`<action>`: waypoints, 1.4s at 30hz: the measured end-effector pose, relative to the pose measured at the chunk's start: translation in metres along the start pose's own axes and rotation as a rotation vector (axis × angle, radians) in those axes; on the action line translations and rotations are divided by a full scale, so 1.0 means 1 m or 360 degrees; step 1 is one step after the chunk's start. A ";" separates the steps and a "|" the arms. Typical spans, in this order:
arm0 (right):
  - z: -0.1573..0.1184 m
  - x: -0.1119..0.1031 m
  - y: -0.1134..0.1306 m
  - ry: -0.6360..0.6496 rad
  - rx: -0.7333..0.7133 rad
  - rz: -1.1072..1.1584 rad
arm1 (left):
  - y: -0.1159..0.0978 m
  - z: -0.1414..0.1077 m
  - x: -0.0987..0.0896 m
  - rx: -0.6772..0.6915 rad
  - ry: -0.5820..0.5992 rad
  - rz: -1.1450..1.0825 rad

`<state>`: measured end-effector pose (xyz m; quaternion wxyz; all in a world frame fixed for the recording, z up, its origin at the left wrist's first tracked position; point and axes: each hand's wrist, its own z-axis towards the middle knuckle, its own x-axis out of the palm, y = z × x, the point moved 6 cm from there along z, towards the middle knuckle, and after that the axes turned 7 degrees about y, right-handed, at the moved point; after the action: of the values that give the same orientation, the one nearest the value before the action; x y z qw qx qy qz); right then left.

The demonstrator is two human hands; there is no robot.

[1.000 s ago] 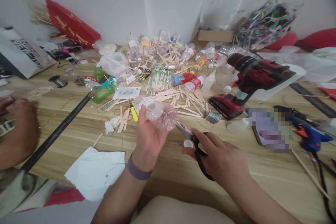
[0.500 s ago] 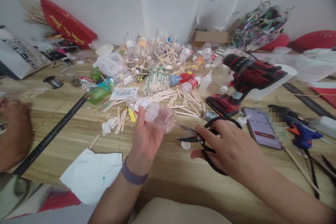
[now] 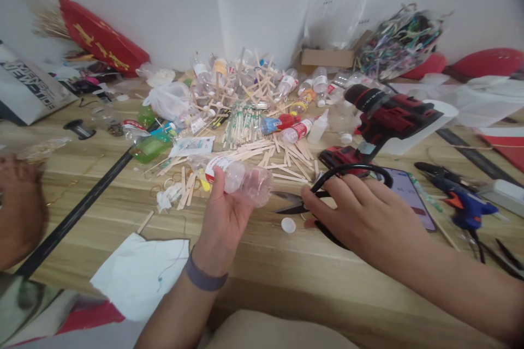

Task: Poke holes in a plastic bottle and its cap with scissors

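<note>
A clear plastic bottle (image 3: pixel 249 182) with a red and white label lies tilted across the palm of my left hand (image 3: pixel 223 218), its thumb over the near side. The bottle's base points right. My right hand (image 3: pixel 360 212) is wrapped round the black handles of a pair of scissors (image 3: pixel 297 204). Their blades stand slightly apart and point left, close to the bottle's base; whether they touch it I cannot tell. A white bottle cap (image 3: pixel 288 225) lies on the table just below the blades.
Wooden craft sticks (image 3: pixel 256 150) and several bottles heap up behind my hands. A red cordless drill (image 3: pixel 380 120), a phone (image 3: pixel 403 196) and a blue glue gun (image 3: pixel 466 202) lie to the right. Another person's hand (image 3: pixel 20 207) rests at the left, near a white cloth (image 3: pixel 139 278).
The scissors have turned in my right hand, their handles swinging up and over part of the phone. My left hand and the bottle have shifted slightly left in view.
</note>
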<state>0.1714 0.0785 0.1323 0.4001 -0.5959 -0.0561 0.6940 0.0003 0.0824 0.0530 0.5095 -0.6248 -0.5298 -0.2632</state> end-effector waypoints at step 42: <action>-0.012 0.034 0.070 0.0516 0.0881 0.4319 | 0.002 0.003 0.007 -0.0020 0.0261 -0.0187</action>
<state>0.1481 0.0473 0.0637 -0.4719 -0.1595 0.7424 0.4480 0.0034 0.0878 0.0579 0.5310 -0.5722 -0.5205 -0.3460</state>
